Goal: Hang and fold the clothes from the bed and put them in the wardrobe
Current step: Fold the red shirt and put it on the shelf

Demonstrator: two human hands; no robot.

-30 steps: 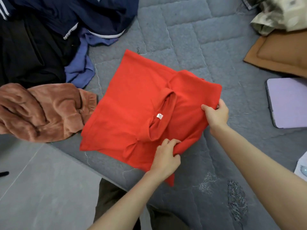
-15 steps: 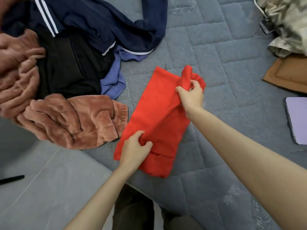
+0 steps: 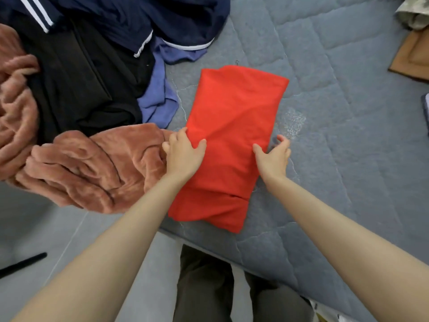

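While the red shirt [image 3: 232, 140] lies folded into a long, narrow packet on the bed [image 3: 348, 126], close to its near edge, you bracket it at mid-length with both hands. Your left hand [image 3: 184, 154] rests on the packet's left edge, thumb spread on the red cloth, fingers straight along the side and touching the pink fleece garment [image 3: 92, 163]; its grip is slack and closes on nothing. Your right hand [image 3: 274, 159] meets the right edge, thumb on the cloth, fingers fanned over the mattress; this grip too stands wide and holds nothing.

Progress, as judged: the lengthwise folds of this one shirt appear done, and a crosswise fold probably remains before it can be carried off. Much is left. The fleece garment, a black garment [image 3: 88, 84], a navy garment with white stripes [image 3: 139, 15] and a violet-blue garment [image 3: 160, 98] lie unfolded in a heap at the left, just beside the shirt. No hanger and no wardrobe is in view, so nothing shows as put away.

Surface and room: the bed carries a grey quilted cover. A camouflage cloth [image 3: 413, 15] and a brown cushion [image 3: 413, 59] lie at its far right, well apart from the shirt. Pale grey floor [image 3: 58, 240] runs below the bed's edge, with a black rod [image 3: 23, 263] on it.
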